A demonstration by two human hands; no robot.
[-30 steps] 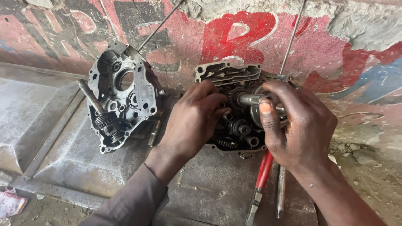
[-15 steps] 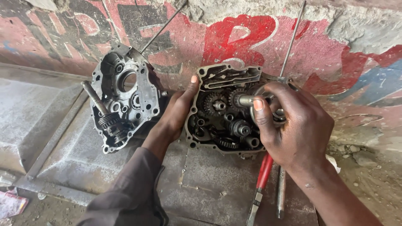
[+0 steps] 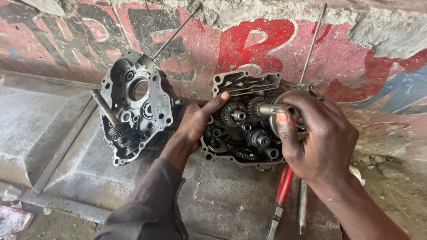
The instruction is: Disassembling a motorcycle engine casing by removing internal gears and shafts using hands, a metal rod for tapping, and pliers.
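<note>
On the grey metal floor plate (image 3: pixel 231 200), against the painted red and grey wall (image 3: pixel 356 66), stood an open, dirty metal engine case half full of small gears (image 3: pixel 242 129). The left hand (image 3: pixel 195 122) lay against the case's left edge. Its fingers (image 3: pixel 218 100) were stretched out flat along the rim, and its thumb was hidden, so whether it gripped the case could not be told. The right hand (image 3: pixel 318 133) was at the right side of the case. Its fingers (image 3: pixel 282 129) were curled around a round metal part with a short shiny steel shaft (image 3: pixel 269 109) sticking out, and the thumb pressed just under that shaft.

Just to the left stood the other dark metal case half (image 3: pixel 135 104), leaning up, with a long toothed shaft (image 3: pixel 113 124) poking out of it. It was near the left hand but not touching it.

Under the right wrist lay red-handled pliers (image 3: pixel 282 191) and a thin grey metal rod (image 3: pixel 303 206), side by side. Two long thin rods (image 3: pixel 313 42) leaned up against the wall behind the cases.
</note>
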